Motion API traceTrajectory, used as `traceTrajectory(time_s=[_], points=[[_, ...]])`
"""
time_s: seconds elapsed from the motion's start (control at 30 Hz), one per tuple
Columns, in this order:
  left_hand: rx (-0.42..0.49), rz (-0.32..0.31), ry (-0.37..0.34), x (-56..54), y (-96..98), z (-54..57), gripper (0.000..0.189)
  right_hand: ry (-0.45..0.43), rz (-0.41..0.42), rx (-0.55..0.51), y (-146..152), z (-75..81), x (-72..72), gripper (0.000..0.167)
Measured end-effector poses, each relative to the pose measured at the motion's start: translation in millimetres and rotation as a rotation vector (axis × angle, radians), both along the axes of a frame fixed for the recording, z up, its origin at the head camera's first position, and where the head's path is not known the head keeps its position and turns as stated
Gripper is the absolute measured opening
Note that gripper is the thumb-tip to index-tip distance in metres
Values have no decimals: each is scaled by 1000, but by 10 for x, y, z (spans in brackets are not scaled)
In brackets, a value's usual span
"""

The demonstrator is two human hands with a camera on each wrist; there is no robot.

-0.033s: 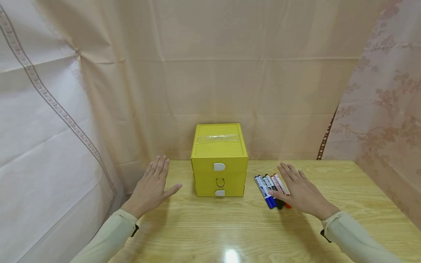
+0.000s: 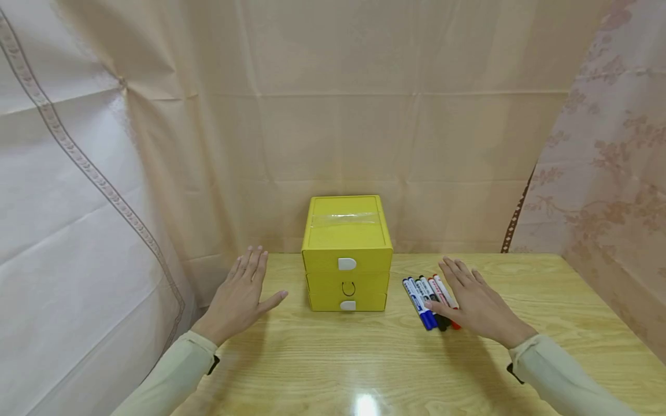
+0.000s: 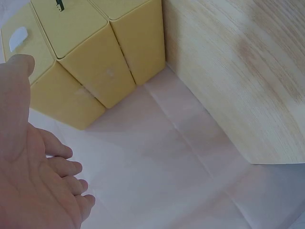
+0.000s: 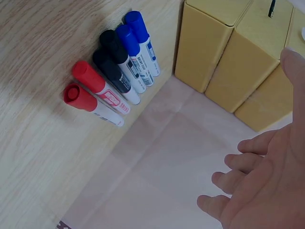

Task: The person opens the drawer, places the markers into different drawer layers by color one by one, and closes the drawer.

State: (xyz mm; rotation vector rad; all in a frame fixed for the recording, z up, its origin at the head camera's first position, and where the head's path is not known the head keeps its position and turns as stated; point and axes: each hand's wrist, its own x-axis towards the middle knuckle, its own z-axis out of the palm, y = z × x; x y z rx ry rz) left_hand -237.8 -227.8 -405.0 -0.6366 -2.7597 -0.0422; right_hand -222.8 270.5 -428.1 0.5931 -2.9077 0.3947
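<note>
A yellow three-drawer box (image 2: pixel 347 251) stands at the back middle of the table. White tabs mark its top and bottom drawers, and a dark loop hangs on the middle one. All drawers look closed. My left hand (image 2: pixel 236 300) hovers left of the box, fingers straight and thumb spread, holding nothing. On the other side, my right hand (image 2: pixel 478 303) is held with straight fingers above the table, its thumb overlapping the markers in the head view. The right wrist view shows blue markers (image 4: pixel 143 43), black markers (image 4: pixel 119 62) and red markers (image 4: pixel 100 88) lying side by side, apart from that hand.
The wooden table (image 2: pixel 312 358) has its back edge against a beige curtain (image 2: pixel 338 115). Pale cloth (image 2: pixel 78 231) hangs on the left, and a floral curtain (image 2: pixel 614 173) on the right. Clear tape (image 2: pixel 343 218) crosses the box top.
</note>
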Motion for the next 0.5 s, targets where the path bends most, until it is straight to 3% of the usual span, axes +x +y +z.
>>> traceTrajectory(time_s=[0.2,0.33,0.5], points=[[10,-3,9,-13,-6,-9,100,4,-3,-3,-5,-11,-3,99],[27,-6,9,-32,-13,-21,91,36,-8,-47,-40,-28,-11,89],[200,35,-64,-54,-34,-45,68,40,-29,-115,-99,-51,-6,66]])
